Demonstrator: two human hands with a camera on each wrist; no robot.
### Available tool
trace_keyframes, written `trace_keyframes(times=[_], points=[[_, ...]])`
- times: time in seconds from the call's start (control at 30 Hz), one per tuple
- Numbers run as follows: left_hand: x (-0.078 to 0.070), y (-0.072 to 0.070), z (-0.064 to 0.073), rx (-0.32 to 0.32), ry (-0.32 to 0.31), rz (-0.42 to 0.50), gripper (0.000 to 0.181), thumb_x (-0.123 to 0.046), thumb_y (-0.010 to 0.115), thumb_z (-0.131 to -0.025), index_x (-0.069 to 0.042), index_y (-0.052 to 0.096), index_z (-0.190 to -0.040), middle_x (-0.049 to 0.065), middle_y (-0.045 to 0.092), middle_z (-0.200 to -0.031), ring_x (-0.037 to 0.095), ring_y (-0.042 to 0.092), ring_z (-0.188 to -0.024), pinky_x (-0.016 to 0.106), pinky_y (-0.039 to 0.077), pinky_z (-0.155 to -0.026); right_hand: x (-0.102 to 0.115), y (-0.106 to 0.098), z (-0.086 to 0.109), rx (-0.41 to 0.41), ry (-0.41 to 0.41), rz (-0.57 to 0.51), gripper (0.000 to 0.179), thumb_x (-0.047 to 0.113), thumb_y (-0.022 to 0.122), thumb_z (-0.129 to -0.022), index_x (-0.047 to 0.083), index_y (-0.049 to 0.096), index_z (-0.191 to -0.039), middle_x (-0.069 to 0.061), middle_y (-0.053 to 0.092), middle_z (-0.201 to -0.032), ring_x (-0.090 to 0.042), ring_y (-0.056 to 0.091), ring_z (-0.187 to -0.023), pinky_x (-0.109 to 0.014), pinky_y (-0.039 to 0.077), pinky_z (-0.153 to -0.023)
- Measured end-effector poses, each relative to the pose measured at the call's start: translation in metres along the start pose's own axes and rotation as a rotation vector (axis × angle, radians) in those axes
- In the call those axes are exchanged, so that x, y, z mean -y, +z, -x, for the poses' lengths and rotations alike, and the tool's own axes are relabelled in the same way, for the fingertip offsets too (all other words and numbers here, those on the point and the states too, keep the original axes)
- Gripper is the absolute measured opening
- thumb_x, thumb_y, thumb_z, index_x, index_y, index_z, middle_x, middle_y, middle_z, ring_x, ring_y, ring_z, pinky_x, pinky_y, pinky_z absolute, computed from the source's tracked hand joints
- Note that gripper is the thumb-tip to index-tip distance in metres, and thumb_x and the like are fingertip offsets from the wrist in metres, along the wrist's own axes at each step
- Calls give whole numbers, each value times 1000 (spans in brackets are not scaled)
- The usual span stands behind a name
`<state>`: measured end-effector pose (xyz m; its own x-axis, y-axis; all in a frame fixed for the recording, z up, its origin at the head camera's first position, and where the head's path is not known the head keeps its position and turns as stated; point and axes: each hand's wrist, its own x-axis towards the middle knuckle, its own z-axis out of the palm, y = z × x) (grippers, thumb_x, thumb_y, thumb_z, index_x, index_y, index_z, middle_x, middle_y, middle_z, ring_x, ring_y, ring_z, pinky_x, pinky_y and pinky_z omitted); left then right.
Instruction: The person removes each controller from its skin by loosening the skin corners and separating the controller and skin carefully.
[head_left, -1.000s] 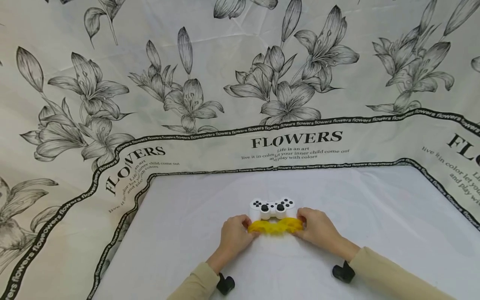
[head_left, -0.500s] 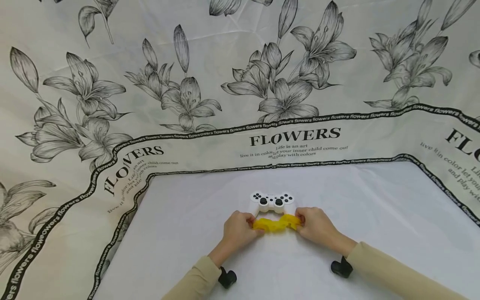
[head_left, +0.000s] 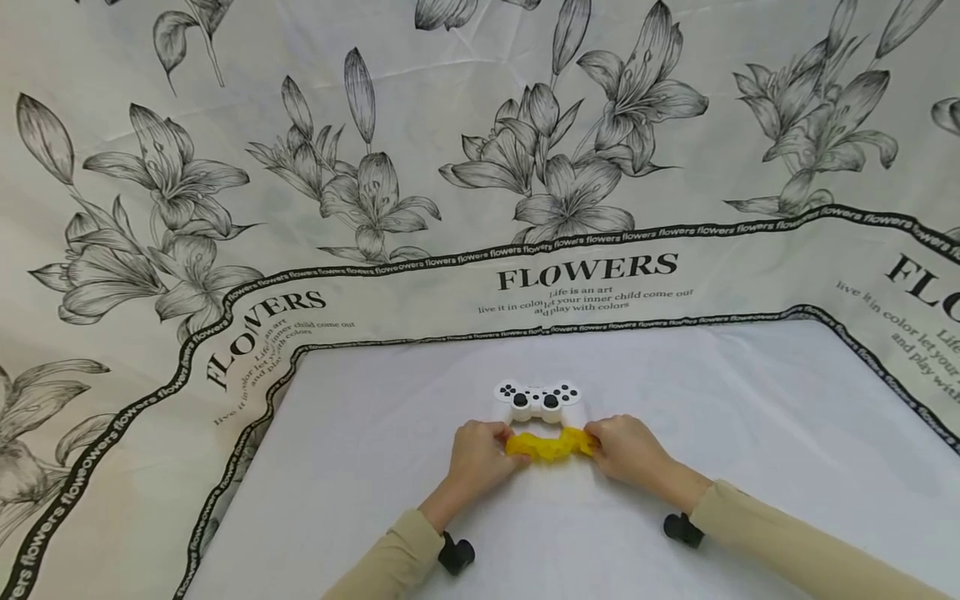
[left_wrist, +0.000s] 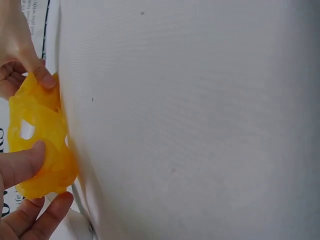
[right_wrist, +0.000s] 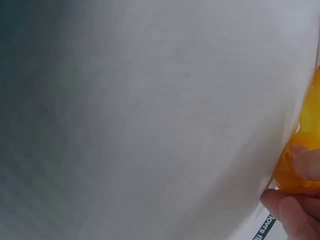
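A soft yellow silicone controller cover (head_left: 551, 448) with holes in it is stretched between both hands, low over the white surface. My left hand (head_left: 478, 454) pinches its left end between thumb and fingers, and my right hand (head_left: 630, 450) pinches the right end. Just beyond the cover lies a white game controller (head_left: 536, 393) with black sticks and buttons. The cover and hands partly hide the controller's grips. In the left wrist view the rumpled cover (left_wrist: 42, 155) shows an opening in its middle. Only one end of the cover (right_wrist: 295, 172) appears in the right wrist view.
A white cloth (head_left: 360, 467) covers the table. Behind it hangs a floral curtain (head_left: 420, 308) with printed lettering, which encloses the back and sides. A black camera mount sits at each wrist.
My hands have drawn slightly closer together, and the cover between them looks shorter and more bunched. The gap between the cover and the controller has widened slightly. The head view has shifted a little.
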<state>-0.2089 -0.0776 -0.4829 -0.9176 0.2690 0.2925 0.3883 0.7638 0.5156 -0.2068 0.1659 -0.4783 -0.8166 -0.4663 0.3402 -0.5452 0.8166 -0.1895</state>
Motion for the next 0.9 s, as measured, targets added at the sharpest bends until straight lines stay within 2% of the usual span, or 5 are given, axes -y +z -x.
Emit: trace_keyframes(times=[0.23,0.37,0.53,0.7,0.9], points=[[0,0,4,-27,25,-23,23,-34,85,-66,-18,72,-75,-9,56,-55,4,40,-58,21,35,-67,4,-4,-2,-8,-14,11,9,10,79,-71,7,76,-79,-2,72,-70,-12,61,-58,-28,52,-57],[-1,-1,5,-35,24,-34,23,-33,86,-65,-17,72,-76,-7,58,-56,5,41,-58,23,36,-68,3,-5,-3,15,-68,30,11,3,75,-69,7,75,-79,-1,71,-70,-11,59,-57,-27,50,-55],[-2,-2,5,-34,18,-70,24,-35,85,-66,-18,72,-75,-10,54,-54,5,40,-58,25,37,-69,1,-6,-3,22,-126,27,18,-4,71,-64,8,73,-79,-2,70,-70,-10,57,-58,-28,50,-54],[-1,-1,5,-22,-4,-86,27,-39,85,-66,-18,73,-79,-11,55,-56,6,42,-59,24,37,-68,1,-5,-3,35,-102,33,17,0,72,-66,7,75,-81,-2,72,-72,-10,59,-58,-27,49,-54],[-3,-2,8,-15,-34,-91,29,-40,85,-66,-17,74,-80,-11,58,-60,7,44,-63,23,37,-69,5,-7,-3,59,5,-32,23,3,74,-66,6,77,-89,-3,73,-77,-13,59,-63,-27,50,-56]])
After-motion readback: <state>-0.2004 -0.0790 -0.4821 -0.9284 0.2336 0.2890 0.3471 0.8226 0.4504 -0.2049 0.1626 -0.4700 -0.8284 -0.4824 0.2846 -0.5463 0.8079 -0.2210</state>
